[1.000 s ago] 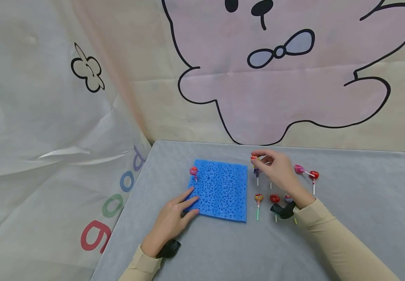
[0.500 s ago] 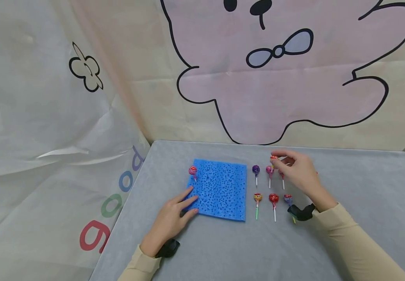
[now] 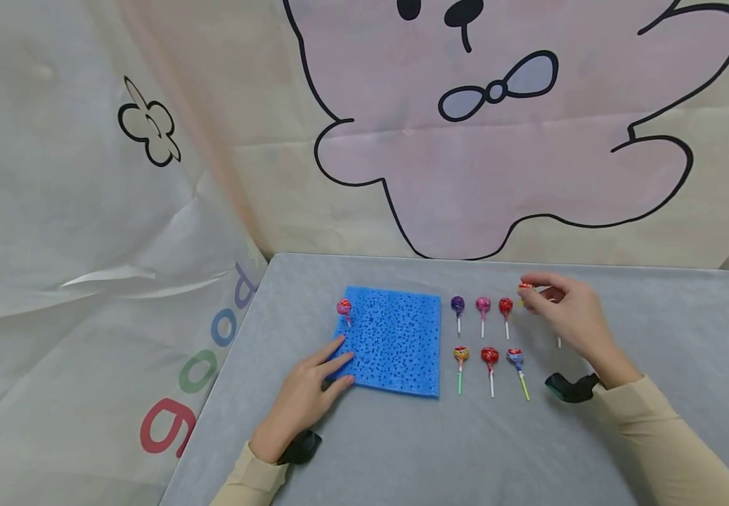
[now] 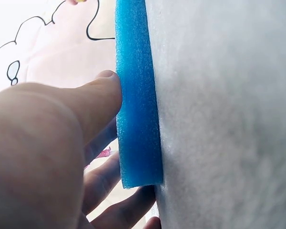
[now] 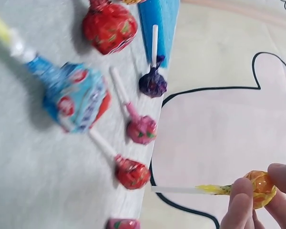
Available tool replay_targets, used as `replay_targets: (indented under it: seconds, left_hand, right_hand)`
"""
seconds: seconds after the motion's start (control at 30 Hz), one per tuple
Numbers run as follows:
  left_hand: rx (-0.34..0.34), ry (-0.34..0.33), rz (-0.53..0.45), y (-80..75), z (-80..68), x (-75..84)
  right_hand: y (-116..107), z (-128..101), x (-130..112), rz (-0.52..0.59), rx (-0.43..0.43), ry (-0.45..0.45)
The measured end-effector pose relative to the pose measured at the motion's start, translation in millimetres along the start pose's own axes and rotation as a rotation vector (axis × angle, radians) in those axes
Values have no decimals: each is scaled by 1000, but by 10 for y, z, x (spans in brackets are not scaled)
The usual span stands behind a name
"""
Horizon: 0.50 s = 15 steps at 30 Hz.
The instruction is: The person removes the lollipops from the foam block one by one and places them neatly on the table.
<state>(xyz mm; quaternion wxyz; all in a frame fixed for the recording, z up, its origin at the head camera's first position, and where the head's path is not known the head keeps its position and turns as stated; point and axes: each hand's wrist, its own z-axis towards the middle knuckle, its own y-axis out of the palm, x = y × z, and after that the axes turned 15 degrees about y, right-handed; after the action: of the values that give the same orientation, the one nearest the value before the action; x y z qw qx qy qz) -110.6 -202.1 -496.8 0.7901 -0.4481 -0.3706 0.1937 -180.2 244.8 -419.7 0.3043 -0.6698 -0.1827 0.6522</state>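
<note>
The right hand [image 3: 569, 316] pinches a lolly [image 5: 260, 187] by its wrapped head, up off the counter [image 3: 655, 330]. Its stick pokes sideways. Just left of this hand lie six more lollies in two neat rows [image 3: 487, 334]. One more stick [image 3: 559, 342] shows under the hand.

The left hand [image 3: 307, 393] lies spread and flat, its fingers pressing on the near corner of the blue sponge [image 3: 396, 337]. One lolly [image 3: 344, 307] stands at the sponge's far corner, beyond the fingers.

The pinch is only on the round, shiny wrapper, so the lolly might slip and drop. If it falls, it could knock the rows crooked. The sleeve [image 3: 655, 436] hangs low behind the hand and could sweep the near row too. If the left hand lets up, the light sponge could slide.
</note>
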Motion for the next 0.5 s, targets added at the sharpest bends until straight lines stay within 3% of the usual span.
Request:
replay_targets:
  seconds: [0.5]
  left_hand:
    - [-10,-14,17,-3,1,4]
  right_hand:
    - [-200,-58,237,-32,29,90]
